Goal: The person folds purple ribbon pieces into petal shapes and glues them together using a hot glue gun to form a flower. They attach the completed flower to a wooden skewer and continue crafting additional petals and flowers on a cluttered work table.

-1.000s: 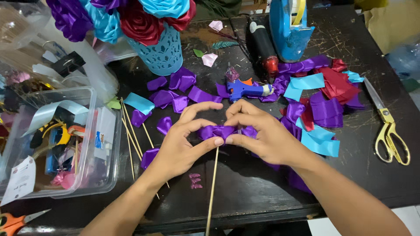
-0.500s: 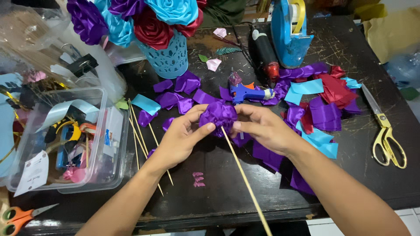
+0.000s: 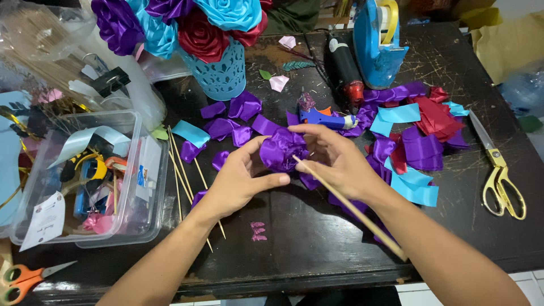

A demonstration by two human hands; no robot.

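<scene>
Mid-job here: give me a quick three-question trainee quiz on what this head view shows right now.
1. True or false: both hands touch the purple ribbon flower.
2. The gold scissors lie on which side of the table: A) the person's left, B) the person's right, C) inside the clear plastic box?
3. Fill in: the flower sits on a thin wooden ____ that slants toward the table's near edge.

Key
1. True: left hand and right hand cup it.
2. B
3. stick
</scene>
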